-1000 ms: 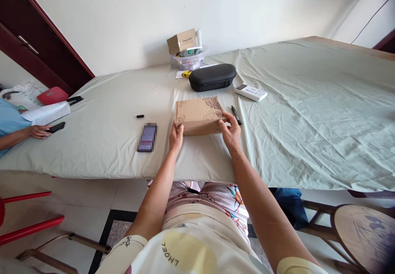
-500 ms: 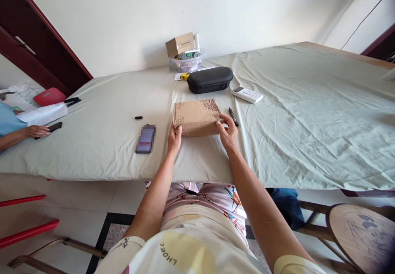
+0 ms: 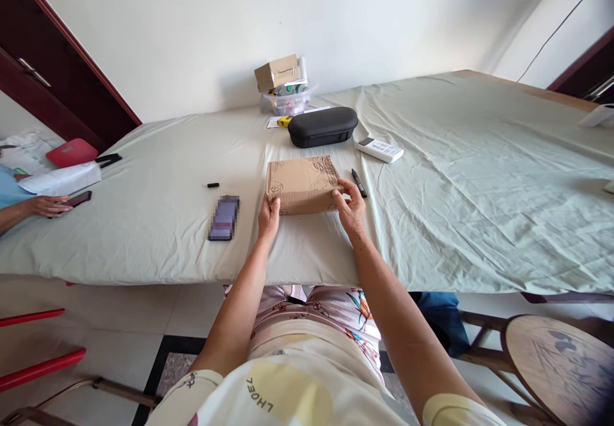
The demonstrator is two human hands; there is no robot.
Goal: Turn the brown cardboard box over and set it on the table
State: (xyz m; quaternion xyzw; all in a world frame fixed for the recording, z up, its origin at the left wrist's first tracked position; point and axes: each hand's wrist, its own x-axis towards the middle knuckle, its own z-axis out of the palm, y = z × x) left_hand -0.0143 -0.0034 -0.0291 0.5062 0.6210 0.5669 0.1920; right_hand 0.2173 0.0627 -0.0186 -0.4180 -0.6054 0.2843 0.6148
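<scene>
Head view: you grasp the cardboard box (image 3: 301,178) by its sides with left hand (image 3: 269,217) and right hand (image 3: 351,210), over the table (image 3: 460,196), its top's corners already inked, its middle bare, the black marker (image 3: 359,183) lying by, the small black cap (image 3: 213,185) apart.

Brown cardboard box (image 3: 302,178), shallow and rectangular, with dark looping drawings near its corners. Closed on top, broad face up, long side toward the near edge of the pale green tablecloth (image 3: 153,221).
</scene>
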